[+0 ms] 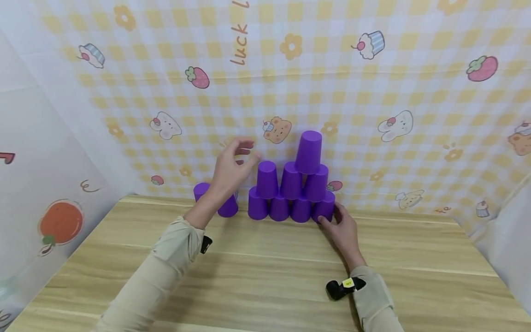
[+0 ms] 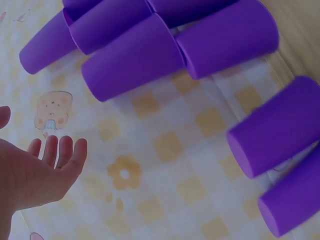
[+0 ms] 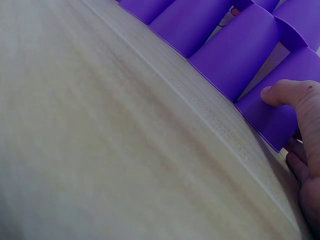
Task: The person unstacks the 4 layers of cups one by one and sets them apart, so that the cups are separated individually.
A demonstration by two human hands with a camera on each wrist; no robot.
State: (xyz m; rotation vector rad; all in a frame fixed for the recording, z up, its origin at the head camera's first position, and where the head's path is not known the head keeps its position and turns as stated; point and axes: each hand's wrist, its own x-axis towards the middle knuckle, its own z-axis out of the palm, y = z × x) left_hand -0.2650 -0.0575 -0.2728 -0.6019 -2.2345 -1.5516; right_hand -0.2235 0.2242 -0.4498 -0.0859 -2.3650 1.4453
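Purple cups make up the stack [image 1: 292, 180], which stands upright on the counter [image 1: 257, 276] near its back edge: four along the bottom, three above, and a single top cup [image 1: 309, 152] over the right-hand pair of that middle row. All are mouth-down, probably because the narrower closed ends give flat seats for the rims above. Each raised cup straddles the two beneath it, an offset that likely shares the load between them. With nothing beside the top cup on its left, the weight leans to the right side.

At that side the right hand [image 1: 343, 229] has its grip closed around the end cup [image 1: 323, 208] of the bottom row, thumb on the front and fingers round the far side; this seems a bracing hold, since the cup sits squarely on the wood. The left hand [image 1: 229, 169] is raised just beside the middle row's left cup [image 1: 267, 180], its grip wide and holding nothing, apparently kept clear so as not to knock the stack.

Further left, partly behind the forearm, are two separate cups [image 1: 228, 208], also mouth-down. A checked cloth [image 1: 265, 92] hangs behind everything.
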